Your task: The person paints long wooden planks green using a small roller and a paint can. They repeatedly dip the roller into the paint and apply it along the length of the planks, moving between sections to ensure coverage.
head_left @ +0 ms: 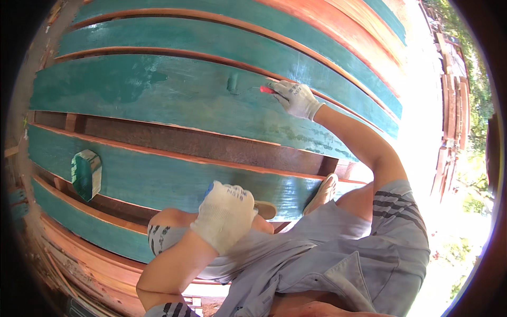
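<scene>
On the wide teal-painted plank (158, 92), the gloved right hand (297, 98) is closed around a red-handled paint roller (248, 87), whose teal-soaked sleeve rests on the wet, streaky surface just left of the hand. The gloved left hand (224, 214) is curled shut over the person's raised knee, and whether it holds anything cannot be told. A teal-stained paint tray (86, 174) sits on a lower plank, well apart to the left.
</scene>
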Action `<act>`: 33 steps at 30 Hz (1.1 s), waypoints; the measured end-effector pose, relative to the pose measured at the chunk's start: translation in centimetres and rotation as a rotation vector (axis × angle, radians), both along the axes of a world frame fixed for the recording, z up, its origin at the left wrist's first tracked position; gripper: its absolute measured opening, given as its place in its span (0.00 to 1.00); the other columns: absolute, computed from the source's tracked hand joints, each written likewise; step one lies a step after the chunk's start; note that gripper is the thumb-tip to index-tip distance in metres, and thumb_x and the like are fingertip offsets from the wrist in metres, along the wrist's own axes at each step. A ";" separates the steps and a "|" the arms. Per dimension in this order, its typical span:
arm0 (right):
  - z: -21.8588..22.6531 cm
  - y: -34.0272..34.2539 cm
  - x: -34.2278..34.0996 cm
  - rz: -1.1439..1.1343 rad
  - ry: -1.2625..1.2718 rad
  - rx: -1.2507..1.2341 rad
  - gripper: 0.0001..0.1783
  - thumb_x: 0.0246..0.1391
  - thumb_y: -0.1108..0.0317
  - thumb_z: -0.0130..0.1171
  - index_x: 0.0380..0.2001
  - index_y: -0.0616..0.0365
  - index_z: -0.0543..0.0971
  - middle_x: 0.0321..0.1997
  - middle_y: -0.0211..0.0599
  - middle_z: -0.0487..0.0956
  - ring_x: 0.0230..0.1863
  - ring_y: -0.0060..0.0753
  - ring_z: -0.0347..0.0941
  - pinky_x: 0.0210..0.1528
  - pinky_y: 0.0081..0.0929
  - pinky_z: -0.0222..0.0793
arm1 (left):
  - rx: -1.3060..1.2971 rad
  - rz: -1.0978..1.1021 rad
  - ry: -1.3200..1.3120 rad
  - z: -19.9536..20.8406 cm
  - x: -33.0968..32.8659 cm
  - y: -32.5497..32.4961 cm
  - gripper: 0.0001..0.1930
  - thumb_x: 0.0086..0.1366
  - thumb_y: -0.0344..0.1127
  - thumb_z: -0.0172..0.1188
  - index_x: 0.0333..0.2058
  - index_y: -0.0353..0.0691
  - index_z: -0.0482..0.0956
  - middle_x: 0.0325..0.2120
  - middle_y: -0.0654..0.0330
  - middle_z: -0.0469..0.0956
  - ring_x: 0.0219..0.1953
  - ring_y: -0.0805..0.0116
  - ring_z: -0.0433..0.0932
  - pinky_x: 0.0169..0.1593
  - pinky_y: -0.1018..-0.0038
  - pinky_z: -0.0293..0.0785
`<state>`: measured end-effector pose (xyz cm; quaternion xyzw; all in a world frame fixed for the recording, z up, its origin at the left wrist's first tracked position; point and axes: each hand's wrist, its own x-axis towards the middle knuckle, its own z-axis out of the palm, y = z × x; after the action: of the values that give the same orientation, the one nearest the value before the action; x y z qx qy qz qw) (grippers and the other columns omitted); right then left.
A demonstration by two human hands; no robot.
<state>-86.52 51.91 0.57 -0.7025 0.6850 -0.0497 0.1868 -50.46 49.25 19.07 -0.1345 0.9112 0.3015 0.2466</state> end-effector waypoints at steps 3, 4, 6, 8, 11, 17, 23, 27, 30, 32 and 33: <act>-1.8 2.2 -3.5 -0.058 -0.035 -0.045 0.19 0.71 0.61 0.54 0.61 0.53 0.78 0.50 0.43 0.84 0.47 0.52 0.83 0.44 0.47 0.79 | -0.051 0.067 0.063 1.7 -2.3 3.0 0.14 0.66 0.47 0.69 0.38 0.42 0.84 0.34 0.54 0.85 0.40 0.53 0.85 0.54 0.58 0.77; -2.6 3.0 -4.7 -0.067 -0.055 -0.068 0.19 0.71 0.61 0.54 0.61 0.52 0.78 0.48 0.43 0.84 0.47 0.52 0.83 0.44 0.48 0.78 | -0.075 0.092 0.096 1.8 -2.8 4.1 0.14 0.65 0.46 0.70 0.39 0.42 0.84 0.34 0.54 0.85 0.41 0.53 0.84 0.54 0.58 0.77; -4.1 4.7 -7.0 -0.055 -0.027 -0.043 0.18 0.71 0.62 0.54 0.60 0.52 0.79 0.47 0.43 0.84 0.47 0.52 0.83 0.44 0.47 0.78 | -0.119 0.145 0.146 2.3 -3.8 6.4 0.15 0.63 0.45 0.71 0.41 0.42 0.83 0.35 0.54 0.84 0.41 0.52 0.84 0.54 0.58 0.77; -5.4 7.0 -9.2 -0.052 -0.020 -0.014 0.18 0.70 0.62 0.54 0.59 0.51 0.80 0.46 0.43 0.85 0.47 0.52 0.83 0.43 0.47 0.78 | -0.158 0.198 0.183 3.1 -4.9 8.7 0.16 0.61 0.44 0.72 0.43 0.42 0.83 0.35 0.55 0.84 0.41 0.52 0.84 0.54 0.58 0.77; -5.9 10.7 -12.1 -0.049 -0.052 -0.048 0.18 0.69 0.62 0.54 0.58 0.52 0.80 0.42 0.42 0.84 0.43 0.51 0.83 0.41 0.47 0.77 | -0.191 0.264 0.140 4.0 -6.5 12.2 0.21 0.60 0.44 0.74 0.46 0.38 0.83 0.37 0.53 0.84 0.43 0.49 0.84 0.53 0.56 0.77; -6.5 10.7 -10.9 0.011 -0.180 -0.261 0.09 0.67 0.63 0.57 0.44 0.53 0.81 0.39 0.43 0.85 0.39 0.49 0.84 0.37 0.47 0.77 | -0.059 0.548 -0.212 6.2 -9.7 15.1 0.21 0.61 0.43 0.73 0.50 0.39 0.84 0.38 0.54 0.84 0.44 0.49 0.83 0.50 0.58 0.78; -9.6 8.2 -8.5 -0.085 -0.392 -0.571 0.11 0.68 0.61 0.54 0.47 0.52 0.81 0.38 0.40 0.87 0.38 0.49 0.85 0.38 0.45 0.80 | -0.229 0.659 -0.395 10.5 -12.7 16.3 0.22 0.61 0.37 0.74 0.52 0.37 0.84 0.47 0.51 0.85 0.47 0.48 0.84 0.52 0.60 0.80; -9.3 9.5 -8.0 -0.052 -0.391 -0.544 0.12 0.68 0.61 0.54 0.49 0.50 0.81 0.38 0.38 0.87 0.39 0.47 0.86 0.39 0.44 0.80 | -0.244 0.713 -0.442 10.5 -12.7 16.0 0.21 0.62 0.36 0.73 0.53 0.37 0.84 0.49 0.51 0.85 0.51 0.48 0.85 0.56 0.62 0.79; -9.6 10.7 -9.3 -0.070 -0.340 -0.521 0.12 0.68 0.61 0.55 0.49 0.49 0.81 0.38 0.40 0.87 0.39 0.47 0.86 0.38 0.44 0.80 | -0.265 0.590 -0.451 8.2 -15.0 15.5 0.22 0.62 0.29 0.71 0.55 0.35 0.83 0.50 0.50 0.85 0.53 0.50 0.84 0.57 0.64 0.79; -9.9 11.7 -10.0 -0.070 -0.333 -0.418 0.15 0.68 0.59 0.58 0.53 0.51 0.81 0.41 0.43 0.87 0.40 0.50 0.85 0.40 0.45 0.80 | -0.333 0.438 -0.354 7.8 -14.9 15.7 0.22 0.63 0.34 0.72 0.55 0.38 0.84 0.51 0.51 0.84 0.53 0.47 0.83 0.57 0.60 0.79; -9.8 11.9 -11.1 -0.078 -0.310 -0.380 0.17 0.68 0.58 0.59 0.55 0.52 0.81 0.42 0.45 0.87 0.41 0.52 0.85 0.41 0.45 0.80 | -0.284 0.477 -0.343 8.0 -15.6 15.5 0.23 0.62 0.34 0.73 0.56 0.38 0.84 0.51 0.50 0.84 0.53 0.47 0.83 0.57 0.60 0.79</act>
<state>-97.60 63.77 -9.27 -0.6821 0.6530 -0.2918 0.1520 -66.06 64.75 27.08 -0.4261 0.8321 0.1935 0.2976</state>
